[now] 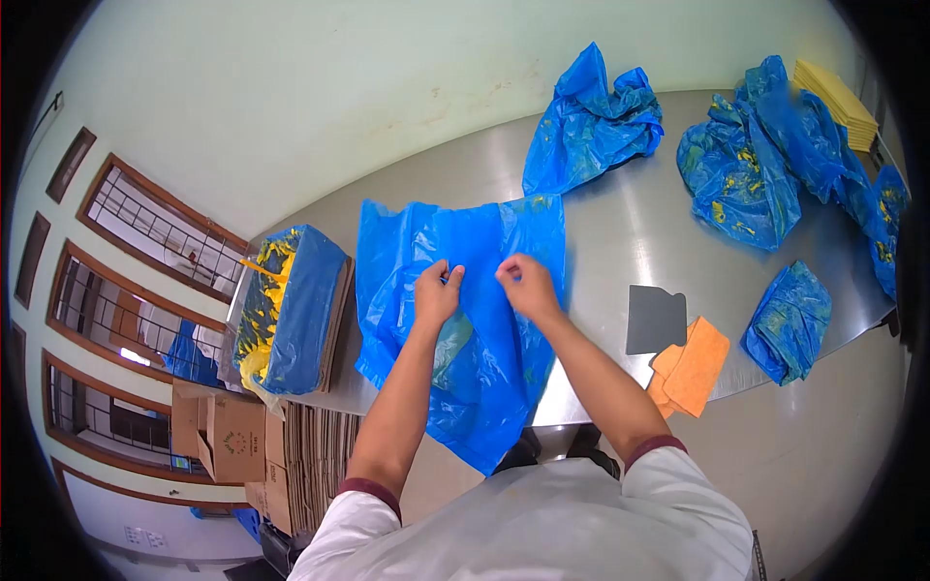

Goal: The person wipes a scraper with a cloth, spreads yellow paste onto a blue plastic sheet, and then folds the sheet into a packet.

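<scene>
A large blue plastic bag (475, 334) lies spread over the metal table's front edge, its lower corner hanging toward my apron. My left hand (438, 292) is closed over the left part of the bag, thumb against the fingers. Level with it, my right hand (526, 286) pinches at the bag with fingertips together. The fold between the fingers is too small to see clearly. To the left stands a box (308, 320) lined with blue plastic, holding yellow paste (269, 300) and a yellow-orange tool handle (262, 268).
Crumpled, yellow-smeared blue bags (593, 131) lie at the back and right of the metal table (484, 165). A grey scraper (655, 320) and an orange cloth (693, 368) sit right of my arm. Yellow folded sheets (835, 102) are at the far right; cardboard boxes (228, 431) stand lower left.
</scene>
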A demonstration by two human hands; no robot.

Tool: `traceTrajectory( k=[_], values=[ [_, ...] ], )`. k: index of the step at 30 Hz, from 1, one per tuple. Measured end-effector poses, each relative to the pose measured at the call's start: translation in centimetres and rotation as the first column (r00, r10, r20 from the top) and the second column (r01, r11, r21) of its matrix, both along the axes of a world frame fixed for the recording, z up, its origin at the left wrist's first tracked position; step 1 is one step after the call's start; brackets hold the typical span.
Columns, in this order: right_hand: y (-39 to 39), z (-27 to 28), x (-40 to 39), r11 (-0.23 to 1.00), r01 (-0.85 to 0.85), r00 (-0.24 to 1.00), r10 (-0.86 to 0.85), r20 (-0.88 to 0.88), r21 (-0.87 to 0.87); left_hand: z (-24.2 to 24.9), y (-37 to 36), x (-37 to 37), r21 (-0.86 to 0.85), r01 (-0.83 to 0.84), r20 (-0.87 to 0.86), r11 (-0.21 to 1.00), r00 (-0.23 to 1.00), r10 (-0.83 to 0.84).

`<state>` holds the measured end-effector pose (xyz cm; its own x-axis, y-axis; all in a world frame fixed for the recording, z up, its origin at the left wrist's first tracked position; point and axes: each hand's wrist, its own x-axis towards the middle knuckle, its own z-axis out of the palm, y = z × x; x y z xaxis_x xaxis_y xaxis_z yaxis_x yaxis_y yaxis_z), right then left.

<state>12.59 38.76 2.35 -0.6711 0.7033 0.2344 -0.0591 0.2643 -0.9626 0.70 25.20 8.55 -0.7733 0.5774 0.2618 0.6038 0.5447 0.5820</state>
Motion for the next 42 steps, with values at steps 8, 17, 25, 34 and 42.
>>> traceTrajectory(
  k=[8, 17, 25, 34, 42],
  values=[
    [2.8, -4.4, -0.2, 0.962, 0.106, 0.982, -0.141, 0.127, 0.25, 0.3, -1.6, 0.3, 0.017, -0.04, -0.017, 0.999, 0.999, 0.04],
    [4.7, -0.7, -2.6, 0.948, 0.185, 0.983, -0.18, -0.042, 0.26, 1.2, -1.6, 1.3, -0.048, -0.016, -0.026, 0.999, 1.0, 0.015],
    [7.0, 2.2, -5.7, 0.815, 0.113, 0.984, -0.17, 0.048, 0.568, 0.9, -1.6, 1.4, -0.029, 0.001, -0.049, 1.0, 0.999, -0.003],
    [8.5, 2.4, -6.0, 0.768, -0.015, 0.99, -0.077, 0.117, 0.64, 1.5, -1.9, 1.6, -0.079, 0.04, 0.036, 0.996, 0.999, -0.037],
    [10.3, 0.1, -1.4, 0.832, 0.024, 0.999, -0.035, 0.008, 0.554, -8.4, -12.1, -5.8, 0.214, -0.107, 0.407, 0.971, 0.913, 0.011]
  ],
)
